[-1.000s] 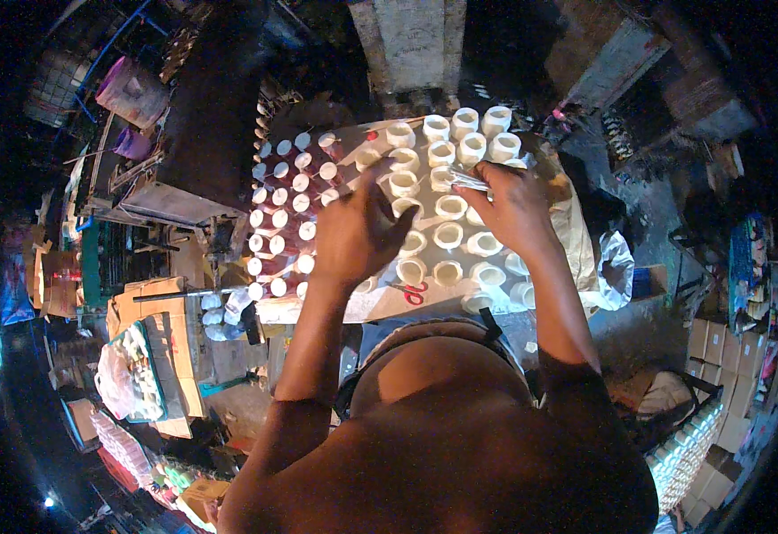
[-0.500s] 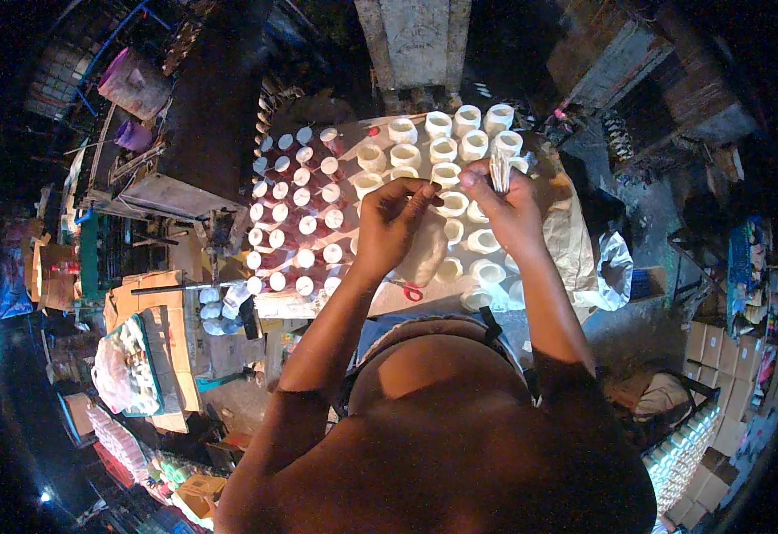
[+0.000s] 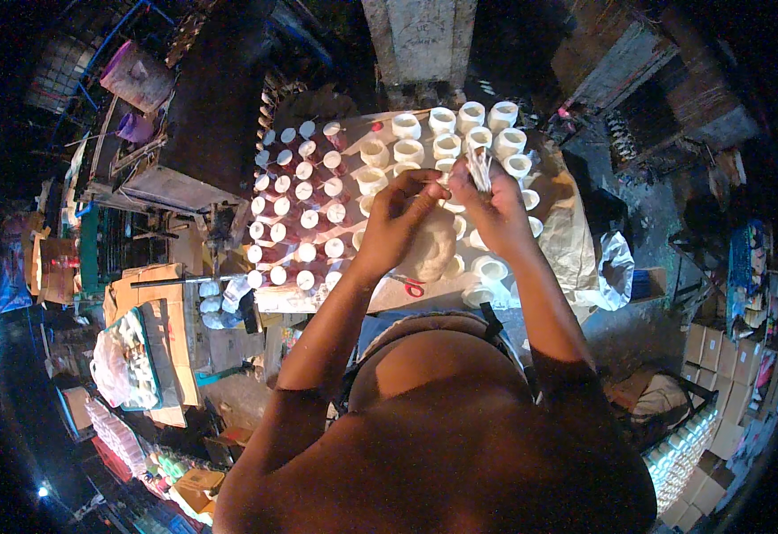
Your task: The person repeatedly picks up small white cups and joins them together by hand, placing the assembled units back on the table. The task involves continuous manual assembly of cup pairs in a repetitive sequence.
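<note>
Over the middle of the table my two hands meet, fingertips touching or nearly so. My right hand [image 3: 502,212] is closed round a bundle of thin white strings [image 3: 478,167] that fans upward from the fingers. The fingers of my left hand [image 3: 399,214] are pinched together against the right fingertips; a small pale bit shows there, too small to name. Around and beyond the hands stand several open white jars [image 3: 407,126] in rows. To the left are rows of dark red cylinders with white round tops [image 3: 310,216], thin strands lying on some of them.
Below the hands lie a pale, lumpy thing [image 3: 429,249] and red-handled scissors [image 3: 414,287]. Brown paper [image 3: 568,227] covers the table's right side, with a white plastic bag [image 3: 616,270] beside it. At left, a tray of pale items [image 3: 142,360] sits on cardboard.
My right hand has come left and slightly down with the bundle of strings. It has closed the gap to my left hand, whose fingertips have moved slightly right to meet it.
</note>
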Available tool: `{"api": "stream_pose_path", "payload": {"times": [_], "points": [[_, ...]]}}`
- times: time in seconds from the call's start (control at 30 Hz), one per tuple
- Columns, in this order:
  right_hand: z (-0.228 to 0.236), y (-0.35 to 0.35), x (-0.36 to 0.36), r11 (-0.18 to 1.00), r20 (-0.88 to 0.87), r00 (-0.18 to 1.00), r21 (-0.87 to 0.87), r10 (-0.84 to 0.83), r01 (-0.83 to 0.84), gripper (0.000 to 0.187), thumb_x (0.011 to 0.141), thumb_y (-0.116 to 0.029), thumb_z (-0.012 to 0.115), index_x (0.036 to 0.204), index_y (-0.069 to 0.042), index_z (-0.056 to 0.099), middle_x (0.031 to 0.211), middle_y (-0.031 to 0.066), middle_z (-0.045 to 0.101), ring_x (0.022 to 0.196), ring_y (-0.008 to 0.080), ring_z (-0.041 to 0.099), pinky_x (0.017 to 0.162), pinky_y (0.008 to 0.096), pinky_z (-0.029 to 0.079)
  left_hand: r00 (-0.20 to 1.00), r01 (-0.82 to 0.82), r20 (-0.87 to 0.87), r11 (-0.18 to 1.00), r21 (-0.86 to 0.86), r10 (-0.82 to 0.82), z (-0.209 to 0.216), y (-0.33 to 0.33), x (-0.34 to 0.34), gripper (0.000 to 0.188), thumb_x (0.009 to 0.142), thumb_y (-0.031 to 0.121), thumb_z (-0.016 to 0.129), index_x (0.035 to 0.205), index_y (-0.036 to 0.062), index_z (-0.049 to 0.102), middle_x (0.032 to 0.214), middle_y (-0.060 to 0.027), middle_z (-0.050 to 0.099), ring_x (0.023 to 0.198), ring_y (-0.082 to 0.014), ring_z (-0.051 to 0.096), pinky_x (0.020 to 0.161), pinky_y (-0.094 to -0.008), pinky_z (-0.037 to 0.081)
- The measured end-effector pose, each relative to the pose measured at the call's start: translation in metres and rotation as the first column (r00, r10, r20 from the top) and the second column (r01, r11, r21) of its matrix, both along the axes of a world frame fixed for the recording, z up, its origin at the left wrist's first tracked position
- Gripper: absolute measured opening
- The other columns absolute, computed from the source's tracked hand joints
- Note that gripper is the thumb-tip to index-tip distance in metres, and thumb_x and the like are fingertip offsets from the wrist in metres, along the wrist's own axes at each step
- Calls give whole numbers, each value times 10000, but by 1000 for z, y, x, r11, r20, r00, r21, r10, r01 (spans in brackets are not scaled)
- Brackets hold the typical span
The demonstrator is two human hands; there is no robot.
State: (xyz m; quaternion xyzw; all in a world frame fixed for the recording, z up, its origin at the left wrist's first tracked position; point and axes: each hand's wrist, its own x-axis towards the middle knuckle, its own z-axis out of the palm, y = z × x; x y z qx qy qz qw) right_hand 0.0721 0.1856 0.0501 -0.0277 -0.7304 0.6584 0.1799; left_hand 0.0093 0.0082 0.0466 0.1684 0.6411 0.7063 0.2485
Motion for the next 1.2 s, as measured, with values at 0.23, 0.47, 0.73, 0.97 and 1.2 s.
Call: {"api": "stream_pose_path", "payload": {"times": [0.23,0.47,0.73,0.97,1.2], "points": [[5,24,-1,978,127,979,161,-156,135,325,1022,-285,654,1170,4,646,997,117,725,908,208,684,800,340,530,464,-190,849,907,376,-255,-79,-35,-38,738,947,703,526,1174,12,651,1036,-177,731,917,-325,727,846,-480,603],[-47,36,9,987,233,962,100,-143,123,318,1014,-290,666,1167,-11,667,990,125,741,901,206,694,805,359,538,389,-244,859,863,443,-332,-122,-48,-31,546,1044,538,509,1252,47,626,1150,-152,713,1048,-312,704,964,-506,565],[13,21,15,941,149,985,339,-83,28,238,992,-210,695,1129,-16,704,918,110,751,784,193,699,723,357,550,927,104,304,929,355,-220,-35,-4,-8,505,1007,354,672,1376,39,533,1222,-88,656,1113,-184,654,967,-366,543],[44,28,30,970,191,978,241,-85,38,205,950,-178,733,1084,-23,748,943,158,756,774,229,724,678,360,559,974,101,-213,992,74,-83,15,1,-2,310,891,77,790,1160,-10,663,1149,-106,715,1061,-187,671,941,-327,538],[77,13,32,867,131,987,497,-94,17,262,881,-181,759,1051,16,732,944,198,739,825,360,731,722,419,575,966,67,-254,996,52,-52,18,0,1,248,886,79,795,1083,-18,680,1055,-115,740,982,-184,701,880,-319,558]]}}
